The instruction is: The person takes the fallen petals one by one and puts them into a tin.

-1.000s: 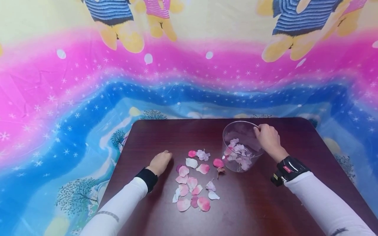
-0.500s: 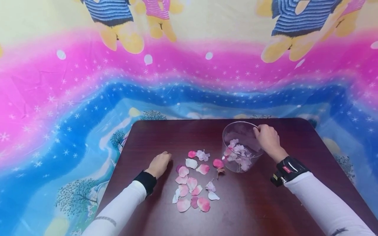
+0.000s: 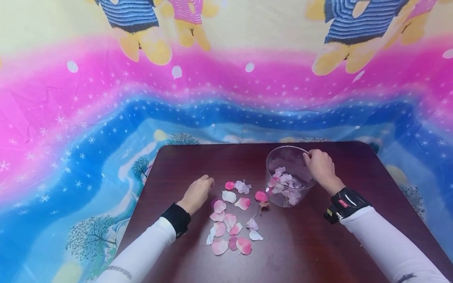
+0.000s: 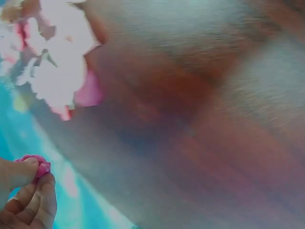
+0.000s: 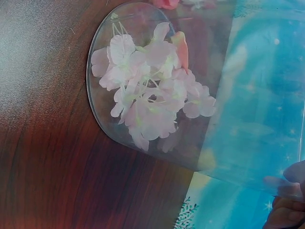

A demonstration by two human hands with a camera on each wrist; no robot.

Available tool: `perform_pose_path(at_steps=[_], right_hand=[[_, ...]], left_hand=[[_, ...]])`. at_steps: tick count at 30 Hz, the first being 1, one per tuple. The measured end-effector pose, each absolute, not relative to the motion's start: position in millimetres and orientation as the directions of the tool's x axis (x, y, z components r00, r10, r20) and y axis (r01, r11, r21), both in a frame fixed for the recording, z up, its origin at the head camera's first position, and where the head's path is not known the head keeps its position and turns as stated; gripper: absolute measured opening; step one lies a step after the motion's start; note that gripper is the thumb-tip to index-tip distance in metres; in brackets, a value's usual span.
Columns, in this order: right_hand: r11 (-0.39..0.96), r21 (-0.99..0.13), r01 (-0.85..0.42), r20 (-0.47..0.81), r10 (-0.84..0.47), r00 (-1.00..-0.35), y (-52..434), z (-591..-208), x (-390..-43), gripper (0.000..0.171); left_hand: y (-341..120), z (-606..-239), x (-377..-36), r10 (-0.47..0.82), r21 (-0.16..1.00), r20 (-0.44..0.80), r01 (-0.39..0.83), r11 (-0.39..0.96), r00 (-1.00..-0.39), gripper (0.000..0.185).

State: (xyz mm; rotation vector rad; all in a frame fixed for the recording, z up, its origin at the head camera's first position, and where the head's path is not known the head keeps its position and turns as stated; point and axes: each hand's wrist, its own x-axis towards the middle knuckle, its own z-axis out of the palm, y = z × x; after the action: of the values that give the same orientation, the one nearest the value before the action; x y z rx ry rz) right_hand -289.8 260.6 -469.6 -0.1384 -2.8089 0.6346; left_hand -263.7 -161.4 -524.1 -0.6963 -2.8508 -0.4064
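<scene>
My left hand [image 3: 199, 191] hovers at the left edge of a scatter of pink and white petals [image 3: 230, 222] on the dark wooden table [image 3: 304, 247]. In the left wrist view its thumb and forefinger pinch a small deep-pink petal [image 4: 37, 165]. My right hand [image 3: 319, 166] grips the far right rim of a clear round container [image 3: 271, 159], which stands upright. Pale pink and white blossoms [image 3: 284, 182] lie in its bottom. The right wrist view shows the same blossoms [image 5: 147, 86] through the container wall [image 5: 248, 95], with my fingers [image 5: 286, 205] at the lower right corner.
A bright cartoon-print cloth [image 3: 88, 98] hangs behind the table and drapes around its left and right sides. The table's far edge [image 3: 262, 143] lies just beyond the container. Bare wood shows in front of the petals and to the right of the container.
My left hand has moved right and a little forward, from the bare wood to the edge of the petal scatter. The right hand and the container have stayed where they were.
</scene>
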Motion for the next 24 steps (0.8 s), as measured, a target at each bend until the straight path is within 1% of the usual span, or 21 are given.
perform_pose_path(at_steps=[3, 9, 18, 24], right_hand=[[0.901, -0.433, 0.038, 0.228, 0.15, -0.962, 260.7, -469.6, -289.9, 0.032], [0.902, -0.43, 0.042, 0.222, 0.151, -0.963, 261.3, -470.1, -290.1, 0.031], [0.902, -0.43, 0.032, 0.235, 0.146, -0.961, 259.8, -468.6, -289.9, 0.031], [0.902, -0.429, 0.037, 0.227, 0.147, -0.963, 260.0, -468.8, -289.1, 0.032]], left_hand=[[-155.8, -511.6, -262.7, 0.418, 0.236, 0.249, 0.474, 0.848, -0.873, 0.009], [-148.0, -489.7, -261.9, 0.43, 0.236, 0.263, 0.49, 0.839, -0.864, 0.011], [-139.7, -469.4, -256.8, 0.511, 0.226, 0.316, 0.587, 0.778, -0.799, 0.01], [-132.3, -457.7, -251.4, 0.539, 0.204, 0.366, 0.631, 0.749, -0.759, 0.011]])
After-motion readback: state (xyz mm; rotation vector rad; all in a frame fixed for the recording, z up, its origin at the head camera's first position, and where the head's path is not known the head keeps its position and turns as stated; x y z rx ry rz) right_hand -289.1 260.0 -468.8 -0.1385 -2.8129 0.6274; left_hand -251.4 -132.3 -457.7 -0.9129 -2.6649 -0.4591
